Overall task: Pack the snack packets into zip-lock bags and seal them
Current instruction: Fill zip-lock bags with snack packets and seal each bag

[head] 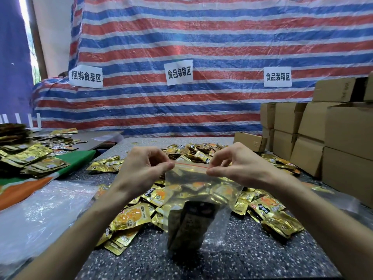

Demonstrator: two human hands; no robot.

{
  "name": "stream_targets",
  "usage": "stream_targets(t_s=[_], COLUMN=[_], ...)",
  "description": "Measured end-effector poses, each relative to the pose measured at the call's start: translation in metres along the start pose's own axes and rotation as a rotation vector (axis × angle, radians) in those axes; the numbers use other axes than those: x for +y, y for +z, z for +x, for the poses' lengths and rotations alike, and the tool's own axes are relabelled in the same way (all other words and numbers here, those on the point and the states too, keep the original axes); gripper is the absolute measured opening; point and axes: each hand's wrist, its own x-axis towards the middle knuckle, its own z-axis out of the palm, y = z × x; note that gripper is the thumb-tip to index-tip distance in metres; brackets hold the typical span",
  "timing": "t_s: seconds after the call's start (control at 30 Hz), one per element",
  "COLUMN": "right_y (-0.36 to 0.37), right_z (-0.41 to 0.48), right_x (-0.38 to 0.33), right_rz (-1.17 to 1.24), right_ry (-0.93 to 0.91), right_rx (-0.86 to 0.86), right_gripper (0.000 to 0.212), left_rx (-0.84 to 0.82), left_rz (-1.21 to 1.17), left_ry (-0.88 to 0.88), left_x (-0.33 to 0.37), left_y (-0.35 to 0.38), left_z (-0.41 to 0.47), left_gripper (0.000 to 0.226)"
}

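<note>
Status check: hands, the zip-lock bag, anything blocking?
Left hand and right hand pinch the zip-lock bag at its red seal strip. Packets inside, bag upright, loose pile around it. Nothing blocking the seal.

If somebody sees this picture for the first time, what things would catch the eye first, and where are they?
The red, white and blue striped tarpaulin fills the background. In the centre, the left hand and right hand pinch the top corners of a clear zip-lock bag above a heap of gold snack packets on the table. Cardboard boxes stand stacked at the right.
</note>
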Motion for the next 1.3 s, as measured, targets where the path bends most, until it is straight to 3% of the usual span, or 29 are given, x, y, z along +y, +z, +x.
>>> stream_targets(t_s=[0.57,1.0,1.1,1.3], right_y=[-0.019,-0.013,-0.002,0.038], right_z=[-0.026,-0.042,-0.053,-0.062], right_x=[0.026,0.044,0.052,0.076], right_rz=[0.012,-0.216,-0.057,0.481], right_ry=[0.081,0.012,0.072,0.465], right_rx=[0.102,0.209,0.201,0.049], right_gripper=[0.009,0.044,0.065,0.095], left_rx=[0.041,0.083,0.109,0.037], left_rz=[0.020,-0.028,-0.077,-0.281], left_ry=[-0.042,-0.078,-0.063,-0.080], left_x=[-0.006,-0.008,-0.004,0.018], left_y=[0.003,0.021,0.029,0.055], left_z=[0.009,0.012,0.010,0.008], left_gripper=[0.006,0.006,0.007,0.006])
